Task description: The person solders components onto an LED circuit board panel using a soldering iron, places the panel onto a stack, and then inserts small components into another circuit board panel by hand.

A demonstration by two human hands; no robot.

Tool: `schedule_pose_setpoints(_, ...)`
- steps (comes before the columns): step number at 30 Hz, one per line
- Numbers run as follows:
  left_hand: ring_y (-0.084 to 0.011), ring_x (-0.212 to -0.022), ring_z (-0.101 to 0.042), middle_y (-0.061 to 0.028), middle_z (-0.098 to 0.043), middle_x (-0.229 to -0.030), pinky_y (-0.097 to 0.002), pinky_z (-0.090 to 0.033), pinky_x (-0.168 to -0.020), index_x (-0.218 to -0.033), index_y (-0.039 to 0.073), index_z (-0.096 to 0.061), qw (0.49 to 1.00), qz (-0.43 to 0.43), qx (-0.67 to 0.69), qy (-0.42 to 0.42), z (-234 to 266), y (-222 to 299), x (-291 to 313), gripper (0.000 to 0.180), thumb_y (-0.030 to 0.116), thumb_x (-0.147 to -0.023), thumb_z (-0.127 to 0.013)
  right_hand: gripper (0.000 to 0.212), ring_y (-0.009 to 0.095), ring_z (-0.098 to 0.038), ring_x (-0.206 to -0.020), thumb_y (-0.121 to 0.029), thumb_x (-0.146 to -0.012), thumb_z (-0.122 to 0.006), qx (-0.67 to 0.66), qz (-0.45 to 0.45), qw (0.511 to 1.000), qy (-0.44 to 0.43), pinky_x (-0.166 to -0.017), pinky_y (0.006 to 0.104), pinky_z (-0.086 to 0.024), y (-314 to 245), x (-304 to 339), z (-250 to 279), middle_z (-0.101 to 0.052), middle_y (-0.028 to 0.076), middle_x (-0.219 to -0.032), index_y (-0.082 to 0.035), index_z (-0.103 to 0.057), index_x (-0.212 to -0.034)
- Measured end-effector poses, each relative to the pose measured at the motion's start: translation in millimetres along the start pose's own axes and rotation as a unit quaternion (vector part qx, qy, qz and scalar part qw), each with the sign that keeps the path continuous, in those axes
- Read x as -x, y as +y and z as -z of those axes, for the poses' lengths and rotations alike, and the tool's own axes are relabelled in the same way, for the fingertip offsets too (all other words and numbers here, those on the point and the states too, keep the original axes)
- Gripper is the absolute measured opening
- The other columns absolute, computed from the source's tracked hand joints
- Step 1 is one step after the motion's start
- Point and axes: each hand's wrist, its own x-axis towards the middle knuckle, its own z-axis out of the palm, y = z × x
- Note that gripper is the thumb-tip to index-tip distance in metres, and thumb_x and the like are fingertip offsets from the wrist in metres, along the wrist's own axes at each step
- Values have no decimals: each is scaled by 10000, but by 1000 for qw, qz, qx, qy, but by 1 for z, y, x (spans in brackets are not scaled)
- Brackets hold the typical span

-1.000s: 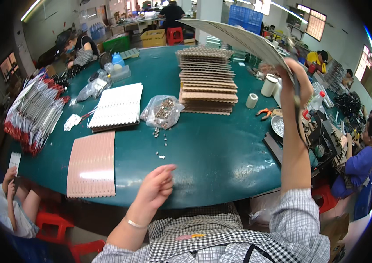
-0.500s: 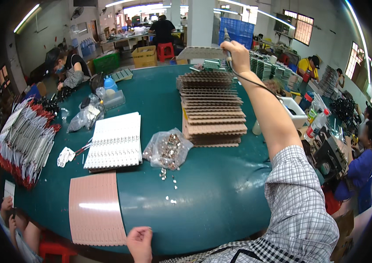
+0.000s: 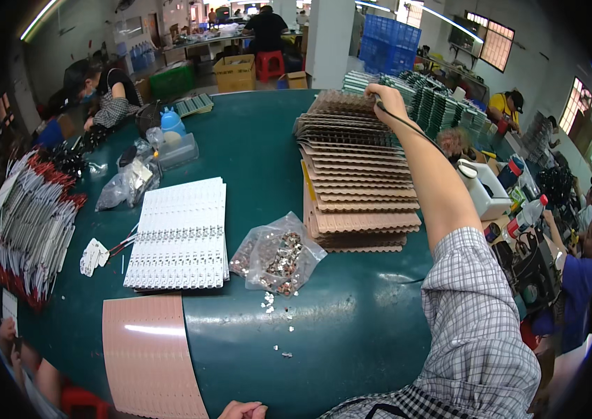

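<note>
My right hand [image 3: 388, 103] reaches to the far end of a tall stack of brown scalloped-edge panels [image 3: 362, 178]. It is closed around a soldering iron, mostly hidden by the hand, whose dark cable [image 3: 415, 128] runs back along the forearm. The hand is at the edge of the topmost panel [image 3: 346, 103]. Low at the front edge, my left hand [image 3: 243, 410] is partly cut off, its fingers curled together; whatever they may hold is hidden. Near it lies a pinkish-brown panel sheet [image 3: 148, 353]. Behind that sheet sits a pile of white circuit panels [image 3: 179, 234].
A clear bag of small metal pieces [image 3: 283, 262] lies mid-table, with loose pieces [image 3: 269, 302] before it. Bundled red-and-white wired strips [image 3: 34, 227] stand left. Plastic bags [image 3: 128, 183] and a blue bottle [image 3: 171, 121] lie beyond. A white bin [image 3: 483, 195] is right. Other people work around.
My right hand has lowered the panel onto the far end of the stack, and the iron's tip no longer shows. My left hand has slipped lower, toward the picture's bottom edge. The view has shifted slightly.
</note>
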Motion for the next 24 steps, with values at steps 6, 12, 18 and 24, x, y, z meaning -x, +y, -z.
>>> schedule_pose_setpoints(6,-75,-650,-497,-17,-557,-748,-211,-414,-581,-891,-19,-672,1000,-8,-18,-18,0,3,-1,75,-54,-826,-686,351,300,-639,-975,86,-732,-513,-55,-118,988,-85,-842,408,-491,-2,23,31,-694,83,-954,-109,-680,-971)
schedule_pose_setpoints(12,-86,-741,-548,-25,-610,-813,-227,-458,-681,-895,-18,-656,999,26,-16,-41,3,-2,-3,58,-50,-848,-656,205,206,-659,-978,-228,-899,-616,-95,-105,988,66,-844,341,-503,-23,122,136,-716,68,-987,-117,-702,-1049)
schedule_pose_setpoints(18,-97,-766,-540,-19,-602,-822,-231,-449,-692,-952,11,-638,994,57,88,10,10,-11,-4,54,25,-901,-626,262,55,-515,-647,-247,-946,-545,-136,-258,951,106,-569,223,-400,-21,292,303,-657,3,-798,-67,-695,-1066)
schedule_pose_setpoints(24,-69,-512,-376,18,-461,-644,-217,-296,-471,-953,19,-587,978,101,172,55,58,9,-22,112,113,-980,-533,119,38,-482,-551,-202,-908,-594,-151,-466,867,87,-491,207,-391,7,411,414,-518,-40,-631,-96,-611,-961)
